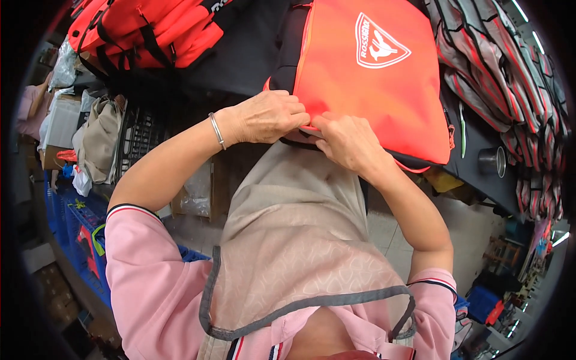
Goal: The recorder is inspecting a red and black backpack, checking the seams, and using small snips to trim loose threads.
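Fingers [296, 110], head view: both sets are pinched narrow on the near-left edge of the orange-red bag [384, 102], which rests on the bench [240, 69]. I note its body extending ahead and right of them; the right hand [348, 137] sits nearer its middle than the left hand [269, 117]. Top of the emblem [382, 45] faces left; long axis: cropped, I cannot confirm.
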The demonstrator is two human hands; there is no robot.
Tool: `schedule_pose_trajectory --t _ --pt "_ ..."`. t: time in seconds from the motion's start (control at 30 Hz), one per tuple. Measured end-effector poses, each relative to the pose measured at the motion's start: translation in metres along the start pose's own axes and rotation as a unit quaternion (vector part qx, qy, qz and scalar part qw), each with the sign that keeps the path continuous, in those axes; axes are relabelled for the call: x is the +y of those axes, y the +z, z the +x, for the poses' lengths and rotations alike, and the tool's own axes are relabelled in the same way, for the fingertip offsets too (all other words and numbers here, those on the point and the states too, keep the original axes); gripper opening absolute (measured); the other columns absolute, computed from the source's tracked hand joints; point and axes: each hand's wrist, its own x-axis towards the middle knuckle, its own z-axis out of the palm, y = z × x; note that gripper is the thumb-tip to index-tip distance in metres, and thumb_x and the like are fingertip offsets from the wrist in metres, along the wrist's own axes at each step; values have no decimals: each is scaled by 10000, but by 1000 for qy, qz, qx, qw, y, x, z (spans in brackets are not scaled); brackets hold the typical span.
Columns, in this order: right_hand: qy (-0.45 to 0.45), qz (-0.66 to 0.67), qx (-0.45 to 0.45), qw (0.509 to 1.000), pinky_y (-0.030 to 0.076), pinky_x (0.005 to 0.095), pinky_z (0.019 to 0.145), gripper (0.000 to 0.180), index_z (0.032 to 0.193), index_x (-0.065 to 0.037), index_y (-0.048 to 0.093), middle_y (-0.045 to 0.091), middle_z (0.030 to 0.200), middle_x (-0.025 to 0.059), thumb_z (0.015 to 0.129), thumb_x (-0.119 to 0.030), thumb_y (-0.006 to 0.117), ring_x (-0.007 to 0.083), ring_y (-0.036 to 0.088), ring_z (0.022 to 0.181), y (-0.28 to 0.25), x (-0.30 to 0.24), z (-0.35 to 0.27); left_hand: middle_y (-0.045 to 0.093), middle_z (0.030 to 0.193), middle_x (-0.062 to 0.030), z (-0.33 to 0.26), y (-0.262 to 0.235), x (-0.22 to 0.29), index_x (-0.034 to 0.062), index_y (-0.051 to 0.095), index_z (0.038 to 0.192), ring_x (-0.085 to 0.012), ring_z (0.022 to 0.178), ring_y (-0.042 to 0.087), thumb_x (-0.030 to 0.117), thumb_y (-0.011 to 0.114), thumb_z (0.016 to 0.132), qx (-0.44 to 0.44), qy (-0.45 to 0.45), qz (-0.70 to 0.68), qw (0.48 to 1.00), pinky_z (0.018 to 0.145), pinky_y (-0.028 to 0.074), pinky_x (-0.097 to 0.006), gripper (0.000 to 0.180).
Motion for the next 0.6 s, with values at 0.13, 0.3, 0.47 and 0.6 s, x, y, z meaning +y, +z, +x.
schedule_pose_trajectory --t 0.13,0.3,0.47,0.6 --pt "-73 -59 159 983 508 432 577 131 825 -19 570 612 794 117 827 -106 668 331 649 690 -58 -17 -15 603 835 -55 21 -57 10 43 614 943 -231 775 601 84 683 785 117 48 72 989 682 483 -337 177" --pt "-150 -233 362 890 468 329 504 145 786 -63 513 503 705 41 737 -67 649 191 587 631 -139 -29 -15 652 845 -77 65 -125 16 25 682 965 -199 659 632 -10 688 769 358 103 210 904 550 507 -299 200" --pt "-225 -332 517 756 459 284 494 159 797 -61 576 478 688 26 658 -40 651 158 571 614 -196 -33 -10 674 845 -93 91 -190 22 27 701 952 -190 626 653 -42 708 769 527 151 302 779 486 515 -285 196" --pt "-238 -391 561 690 425 256 472 146 778 -53 586 462 678 12 658 -41 668 133 554 589 -222 -20 -8 633 856 -39 101 -199 29 67 679 985 -206 714 650 82 779 685 503 74 226 831 636 546 -313 317"
